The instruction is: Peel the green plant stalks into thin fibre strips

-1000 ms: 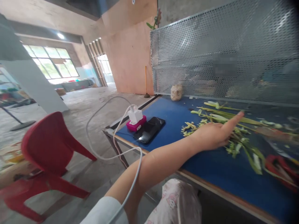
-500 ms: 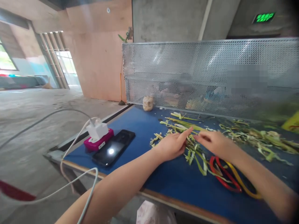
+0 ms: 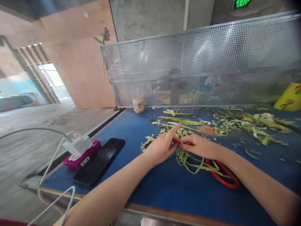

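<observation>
At the left edge of the blue table (image 3: 150, 197), a grey cable (image 3: 35, 129) arcs into a white charger (image 3: 78, 146), which is plugged into a magenta power socket (image 3: 90, 154). Just right of the socket lies a black phone (image 3: 101, 161), flat, its long axis slanting from the near left to the far right. Farther back, a pale rounded lump (image 3: 138, 105) sits near the foot of a perforated metal screen (image 3: 145, 72).

Next comes the left hand (image 3: 162, 146), low over the table, its index finger stretched away from the person and its other fingertips drawn in narrow. Short knotted pale-green pieces (image 3: 147, 141) lie beyond its wrist. Thin green strips (image 3: 182, 158) lie at the middle of the table, right under the meeting fingertips; their long axis runs from there toward the near edge, then bends rightward, the loose ends pointing to a red loop (image 3: 229, 185). Behind them a broad green leaf (image 3: 183, 121) lies crosswise, its long axis left to right, roughly along the screen.

The right hand (image 3: 201, 146) meets the left at the fingertips, thumb and index finger narrowed together; whether either hand has a strip pinched there is too small to tell. The red loop lies partly beneath the right forearm. Farther right spreads a tangled heap of green scraps (image 3: 258, 121), with a yellow object (image 3: 289, 97) bearing red marks behind it.
</observation>
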Demonstrator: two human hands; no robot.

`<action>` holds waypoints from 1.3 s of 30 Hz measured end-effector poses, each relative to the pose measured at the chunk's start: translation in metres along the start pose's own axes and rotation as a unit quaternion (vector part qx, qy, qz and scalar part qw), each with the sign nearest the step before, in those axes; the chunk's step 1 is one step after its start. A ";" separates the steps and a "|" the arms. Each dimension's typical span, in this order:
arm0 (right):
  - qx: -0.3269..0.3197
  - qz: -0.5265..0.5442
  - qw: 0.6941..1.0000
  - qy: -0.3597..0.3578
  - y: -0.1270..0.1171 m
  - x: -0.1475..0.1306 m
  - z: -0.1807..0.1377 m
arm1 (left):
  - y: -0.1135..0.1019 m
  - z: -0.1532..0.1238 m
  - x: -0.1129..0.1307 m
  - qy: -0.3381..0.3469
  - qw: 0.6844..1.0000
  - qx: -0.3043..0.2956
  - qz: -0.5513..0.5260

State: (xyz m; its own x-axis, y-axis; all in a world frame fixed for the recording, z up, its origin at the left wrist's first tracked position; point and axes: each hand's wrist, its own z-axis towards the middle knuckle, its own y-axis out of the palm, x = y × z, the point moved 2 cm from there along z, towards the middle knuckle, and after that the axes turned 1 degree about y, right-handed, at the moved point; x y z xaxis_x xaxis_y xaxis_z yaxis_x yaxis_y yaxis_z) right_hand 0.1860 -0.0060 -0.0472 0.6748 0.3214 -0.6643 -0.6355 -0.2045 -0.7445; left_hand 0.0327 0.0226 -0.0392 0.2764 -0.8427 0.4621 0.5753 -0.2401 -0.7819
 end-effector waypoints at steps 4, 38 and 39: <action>0.028 0.002 0.999 -0.025 -0.001 0.000 -0.001 | 0.000 0.001 -0.003 -0.035 0.999 0.019 -0.025; 0.329 -0.159 0.927 -0.086 -0.012 -0.018 -0.018 | -0.010 -0.004 0.013 0.035 0.994 0.088 0.060; 0.344 -0.156 0.921 -0.096 -0.012 -0.019 -0.019 | -0.009 -0.004 0.014 0.035 0.995 0.080 0.057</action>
State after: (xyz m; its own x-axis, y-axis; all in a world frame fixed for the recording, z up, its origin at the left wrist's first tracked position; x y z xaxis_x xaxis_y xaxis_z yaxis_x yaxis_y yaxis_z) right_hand 0.1878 -0.0274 -0.0274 0.8276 0.4370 -0.3524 -0.5544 0.5375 -0.6354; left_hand 0.0284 0.0109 -0.0273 0.2961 -0.8930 0.3390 0.6592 -0.0658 -0.7491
